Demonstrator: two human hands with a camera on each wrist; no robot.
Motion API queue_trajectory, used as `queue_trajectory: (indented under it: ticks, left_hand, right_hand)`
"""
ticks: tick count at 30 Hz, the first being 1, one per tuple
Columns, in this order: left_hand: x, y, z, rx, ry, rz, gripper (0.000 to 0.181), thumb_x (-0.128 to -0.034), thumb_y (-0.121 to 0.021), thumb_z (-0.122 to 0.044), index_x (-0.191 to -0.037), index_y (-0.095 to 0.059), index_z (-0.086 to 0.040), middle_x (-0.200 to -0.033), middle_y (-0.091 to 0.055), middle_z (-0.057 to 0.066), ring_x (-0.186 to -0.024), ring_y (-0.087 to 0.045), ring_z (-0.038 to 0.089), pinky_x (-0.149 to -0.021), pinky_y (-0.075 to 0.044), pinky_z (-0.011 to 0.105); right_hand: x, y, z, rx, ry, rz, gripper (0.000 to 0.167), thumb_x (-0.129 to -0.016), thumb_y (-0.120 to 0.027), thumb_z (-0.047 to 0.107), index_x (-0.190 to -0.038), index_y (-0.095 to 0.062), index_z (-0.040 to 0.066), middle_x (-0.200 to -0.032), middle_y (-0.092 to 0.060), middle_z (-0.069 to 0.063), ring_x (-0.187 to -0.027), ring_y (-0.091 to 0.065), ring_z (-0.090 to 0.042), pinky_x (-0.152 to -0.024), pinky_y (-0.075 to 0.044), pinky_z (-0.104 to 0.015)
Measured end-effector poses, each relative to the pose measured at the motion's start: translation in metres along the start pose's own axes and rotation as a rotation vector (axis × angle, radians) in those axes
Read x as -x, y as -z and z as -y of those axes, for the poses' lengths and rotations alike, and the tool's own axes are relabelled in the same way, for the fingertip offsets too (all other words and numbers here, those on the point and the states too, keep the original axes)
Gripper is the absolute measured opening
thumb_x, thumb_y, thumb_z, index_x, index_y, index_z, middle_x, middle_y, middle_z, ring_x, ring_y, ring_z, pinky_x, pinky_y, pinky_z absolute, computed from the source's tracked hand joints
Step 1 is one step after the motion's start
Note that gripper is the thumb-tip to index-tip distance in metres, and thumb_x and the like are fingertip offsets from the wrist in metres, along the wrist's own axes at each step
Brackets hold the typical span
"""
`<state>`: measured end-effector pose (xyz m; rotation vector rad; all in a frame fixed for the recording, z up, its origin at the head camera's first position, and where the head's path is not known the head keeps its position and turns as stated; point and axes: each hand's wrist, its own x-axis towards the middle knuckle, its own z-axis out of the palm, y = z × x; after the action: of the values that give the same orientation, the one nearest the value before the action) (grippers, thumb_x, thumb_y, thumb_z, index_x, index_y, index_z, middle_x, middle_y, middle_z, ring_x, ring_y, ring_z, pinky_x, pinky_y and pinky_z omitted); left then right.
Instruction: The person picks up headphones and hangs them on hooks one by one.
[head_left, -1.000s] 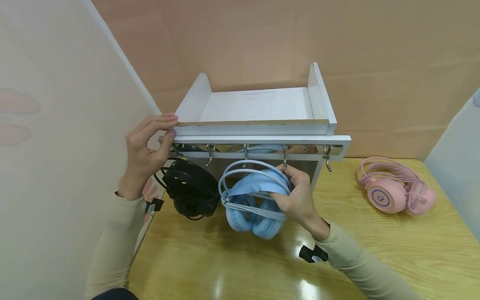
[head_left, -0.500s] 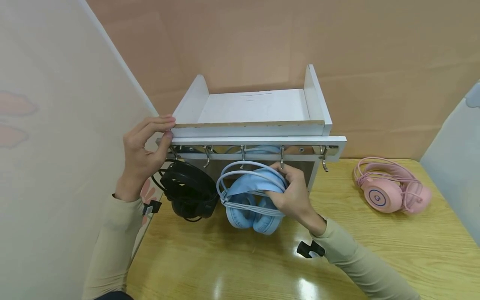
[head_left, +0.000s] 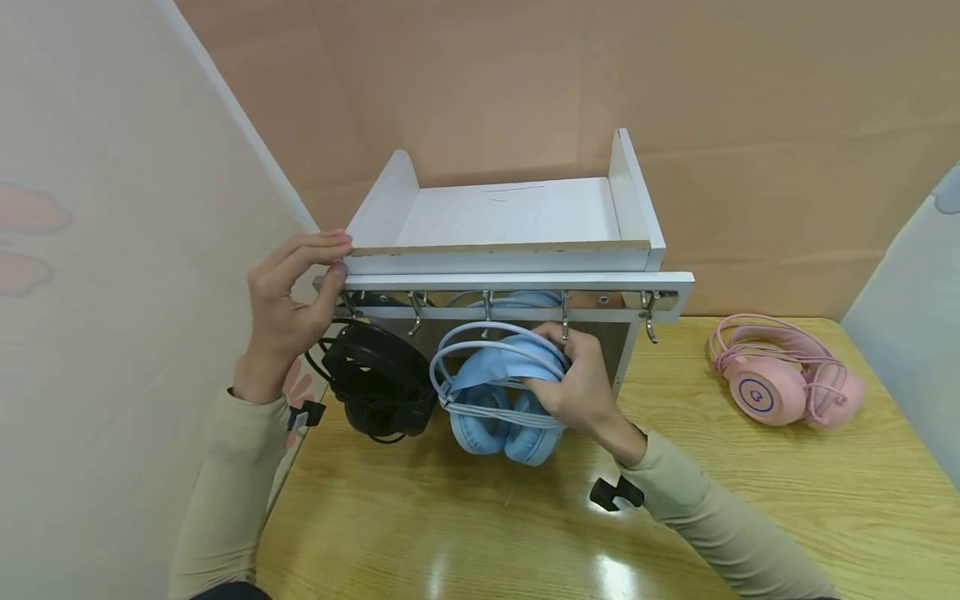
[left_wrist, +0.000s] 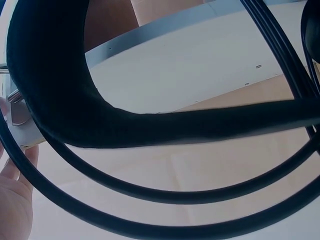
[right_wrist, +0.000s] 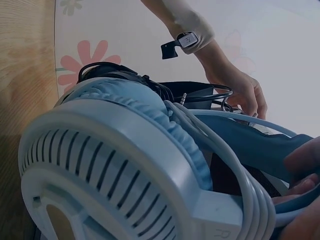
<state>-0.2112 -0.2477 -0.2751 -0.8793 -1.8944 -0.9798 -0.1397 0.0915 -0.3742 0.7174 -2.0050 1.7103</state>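
Observation:
My left hand [head_left: 288, 304] holds the left end of the white hook rack [head_left: 495, 265], fingers on top and thumb at the front rail. Black headphones [head_left: 378, 375] hang from the leftmost hook, right beside that hand; their headband and cable [left_wrist: 200, 122] fill much of the left wrist view. My right hand [head_left: 581, 383] grips the headband of blue headphones [head_left: 498, 392] just below the middle hooks. A looped blue cable [head_left: 457, 350] is bundled around them. In the right wrist view a slotted earcup [right_wrist: 105, 175] is close. Whether the headband touches a hook is unclear.
Pink headphones [head_left: 783, 371] lie on the wooden table [head_left: 712, 508] to the right. Metal hooks [head_left: 649, 321] stick out along the rail. A pale panel [head_left: 127, 292] rises at the left, and brown paper [head_left: 750, 142] covers the back.
My right hand and the blue headphones have shifted slightly left and up beneath the hooks. The left hand stays on the rack's left end.

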Motion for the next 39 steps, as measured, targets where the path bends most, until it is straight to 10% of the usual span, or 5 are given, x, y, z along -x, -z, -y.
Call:
queue_trajectory:
  ticks: [39]
  left_hand:
    - [0.0, -0.002, -0.001, 0.012, 0.007, -0.02, 0.018, -0.0904, -0.069, 0.003, -0.103, -0.08, 0.006, -0.109, -0.079, 0.023, -0.116, -0.075, 0.018, -0.107, -0.057, 0.029]
  right_hand:
    - [0.001, 0.001, -0.01, 0.124, -0.003, 0.053, 0.038, -0.079, -0.08, 0.007, -0.116, -0.074, -0.002, -0.101, -0.077, -0.013, -0.079, -0.064, -0.013, -0.071, -0.05, -0.025]
